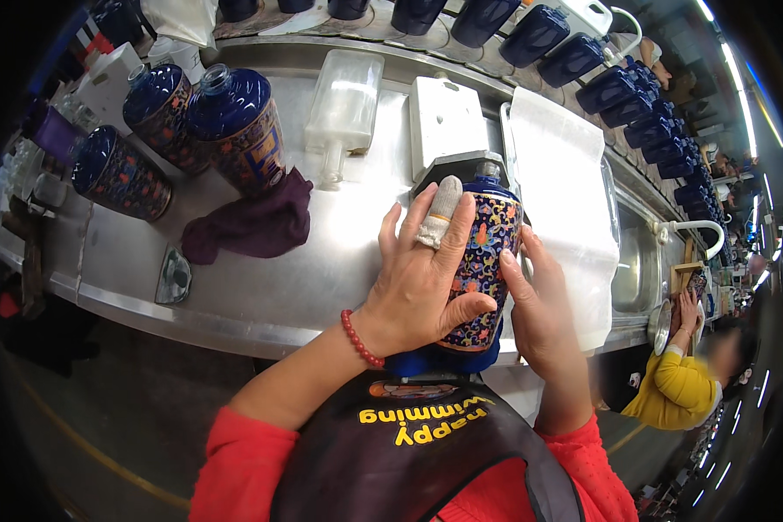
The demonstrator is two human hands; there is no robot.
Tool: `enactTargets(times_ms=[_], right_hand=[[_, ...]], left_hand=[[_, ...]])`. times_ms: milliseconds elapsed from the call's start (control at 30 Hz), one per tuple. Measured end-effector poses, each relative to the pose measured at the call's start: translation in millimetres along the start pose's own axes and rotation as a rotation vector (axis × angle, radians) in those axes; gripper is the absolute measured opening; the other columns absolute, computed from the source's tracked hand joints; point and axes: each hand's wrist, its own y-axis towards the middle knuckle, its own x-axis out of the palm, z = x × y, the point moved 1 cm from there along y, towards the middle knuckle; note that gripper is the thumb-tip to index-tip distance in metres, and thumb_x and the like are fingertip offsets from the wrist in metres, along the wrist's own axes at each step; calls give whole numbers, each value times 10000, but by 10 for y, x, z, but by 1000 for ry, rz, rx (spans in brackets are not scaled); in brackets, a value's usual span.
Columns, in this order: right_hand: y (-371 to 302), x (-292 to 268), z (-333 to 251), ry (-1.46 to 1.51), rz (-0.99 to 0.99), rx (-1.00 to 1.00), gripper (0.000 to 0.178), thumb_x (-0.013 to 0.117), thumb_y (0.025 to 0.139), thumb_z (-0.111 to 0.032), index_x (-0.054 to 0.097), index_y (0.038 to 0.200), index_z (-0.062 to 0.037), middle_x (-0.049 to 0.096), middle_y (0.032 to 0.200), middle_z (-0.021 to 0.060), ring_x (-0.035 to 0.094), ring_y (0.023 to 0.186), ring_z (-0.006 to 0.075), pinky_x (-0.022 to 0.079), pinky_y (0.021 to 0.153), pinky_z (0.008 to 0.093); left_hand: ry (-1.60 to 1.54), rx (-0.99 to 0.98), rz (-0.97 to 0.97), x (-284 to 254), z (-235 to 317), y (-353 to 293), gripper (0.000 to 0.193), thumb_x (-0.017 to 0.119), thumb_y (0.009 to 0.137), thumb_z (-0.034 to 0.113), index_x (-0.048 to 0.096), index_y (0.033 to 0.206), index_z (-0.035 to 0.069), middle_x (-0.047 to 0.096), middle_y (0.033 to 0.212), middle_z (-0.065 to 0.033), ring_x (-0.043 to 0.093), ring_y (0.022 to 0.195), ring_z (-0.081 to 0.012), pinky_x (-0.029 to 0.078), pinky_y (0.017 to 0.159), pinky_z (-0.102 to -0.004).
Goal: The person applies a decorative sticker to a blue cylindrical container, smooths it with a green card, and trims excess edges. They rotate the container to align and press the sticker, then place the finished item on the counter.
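Note:
A dark blue glass bottle (483, 252) with a colourful floral pattern stands in front of me, its clear neck pointing away. My left hand (418, 270) lies along its left side, fingers spread, with the index finger and thumb touching the patterned surface. One finger wears a grey knitted finger cover (440, 210). My right hand (538, 304) is closed around the bottle's right side, its thumb on the front. The bottle's lower end rests by a blue pad (444, 361) close to my apron. Behind its neck is a dark angular holder (465, 163), partly covered by the bottle and my hand.
Left on the metal bench (261, 304) are several patterned blue bottles (239, 130), a purple cloth (257, 217) and a glass piece (173, 277). A clear bottle (344, 100), white box (448, 122) and white sheet (565, 217) lie beyond. A sink (637, 270) and a person in yellow (683, 391) are right.

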Motion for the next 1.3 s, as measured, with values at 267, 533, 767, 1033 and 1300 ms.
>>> enactTargets(times_ms=[267,533,767,1033,1300], right_hand=[[-60,-17,-92,-45,8,-46,633,587,809,130,627,1389,-120,450,1480,329,542,1273,475,463,1063,500],[-57,-68,-122,-92,-45,-55,417,617,1009,-86,581,1425,-76,507,1454,258,501,1337,381,388,1131,449],[173,-117,-129,-192,-46,-66,675,594,797,96,607,1418,-168,457,1491,281,549,1253,441,466,1054,503],[372,-203,-166,-307,-93,-184,590,643,800,26,645,1356,-172,472,1482,234,535,1263,419,476,1042,486],[461,-214,-179,-313,-106,-171,540,654,807,-9,669,1320,-179,485,1484,188,528,1246,415,477,1026,493]], left_hand=[[-91,-17,4,29,-46,-52,873,434,1022,611,200,1628,27,348,1601,-260,255,1481,-468,128,1178,-624],[-129,-29,14,39,-29,-57,835,509,1023,513,188,1635,44,333,1613,-255,241,1487,-473,123,1177,-624],[-123,-34,-34,27,-41,-58,854,542,1006,507,186,1637,55,314,1622,-255,238,1488,-475,129,1176,-630],[-185,-28,25,46,-64,-49,904,608,967,487,181,1637,54,296,1632,-246,236,1491,-472,126,1179,-637],[-234,-34,-9,43,-100,-59,942,628,961,475,133,1642,53,323,1617,-250,229,1497,-467,111,1186,-630]])
